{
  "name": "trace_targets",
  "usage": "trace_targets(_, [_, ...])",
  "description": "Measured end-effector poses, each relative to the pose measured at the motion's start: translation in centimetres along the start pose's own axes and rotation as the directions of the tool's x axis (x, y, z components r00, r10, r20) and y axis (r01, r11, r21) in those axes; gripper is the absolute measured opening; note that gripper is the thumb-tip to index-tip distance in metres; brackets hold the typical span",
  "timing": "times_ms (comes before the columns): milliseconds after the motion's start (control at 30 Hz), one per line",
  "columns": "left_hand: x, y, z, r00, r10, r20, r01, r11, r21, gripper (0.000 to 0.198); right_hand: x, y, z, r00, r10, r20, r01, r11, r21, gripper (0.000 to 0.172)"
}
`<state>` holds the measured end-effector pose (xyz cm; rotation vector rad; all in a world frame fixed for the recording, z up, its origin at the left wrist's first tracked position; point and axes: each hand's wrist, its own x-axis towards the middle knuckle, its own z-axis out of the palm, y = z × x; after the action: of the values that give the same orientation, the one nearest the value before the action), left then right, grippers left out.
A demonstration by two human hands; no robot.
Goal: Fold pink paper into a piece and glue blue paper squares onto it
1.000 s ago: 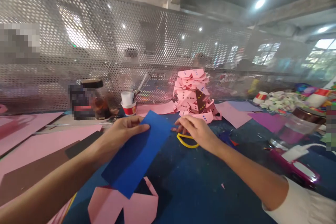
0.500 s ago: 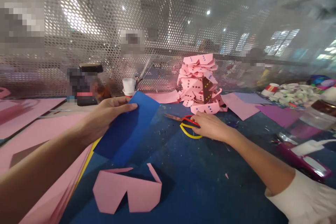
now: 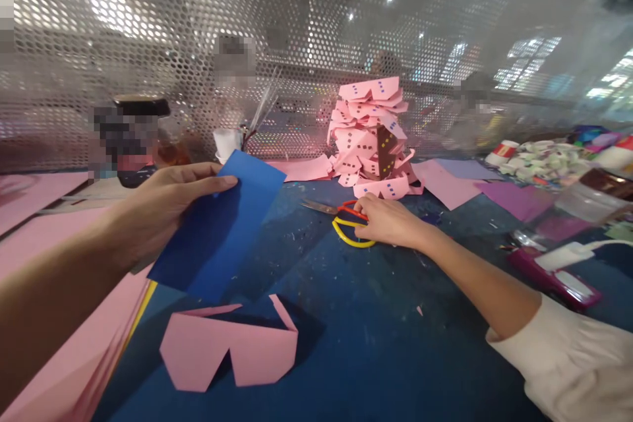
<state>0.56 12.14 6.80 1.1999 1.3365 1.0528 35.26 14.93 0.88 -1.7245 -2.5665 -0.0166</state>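
Between thumb and fingers, my left hand (image 3: 173,194) pinches a rectangular sheet of blue paper (image 3: 222,231), held tilted above the table. My right hand (image 3: 383,219) is closed on the handles of a pair of scissors (image 3: 349,227), one loop red and one yellow. The scissors lie at the table surface, blades pointing left and nearly together. In front of me stand pink paper glasses (image 3: 232,349) with folded side arms, below the blue paper and touched by neither hand.
Behind the scissors rises a tall pile of pink paper glasses (image 3: 368,145) with small coloured squares. Pink sheets (image 3: 64,343) are stacked at left. Purple paper (image 3: 514,201), a clear jar (image 3: 568,194) and a magenta device with a white cable (image 3: 554,273) lie right. Perforated metal sheeting (image 3: 306,26) stands behind.
The view has shifted a little, so everything sits slightly higher and further left. My left hand still holds the blue paper, and my right hand stays on the scissors.
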Motion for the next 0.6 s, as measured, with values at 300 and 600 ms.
trace_targets(300, [0.0,0.2,-0.1,0.997,0.059,-0.043,-0.058,0.998,0.02,0.032,0.1,0.3,0.1,1.0,-0.006,0.014,0.006,1.0,0.025,0.029])
trace_targets(600, [1.1,-0.5,-2.0,0.971,0.21,-0.114,-0.207,0.977,0.044,0.039,0.1,0.2,0.0,0.999,-0.03,0.023,0.029,0.999,0.04,0.025])
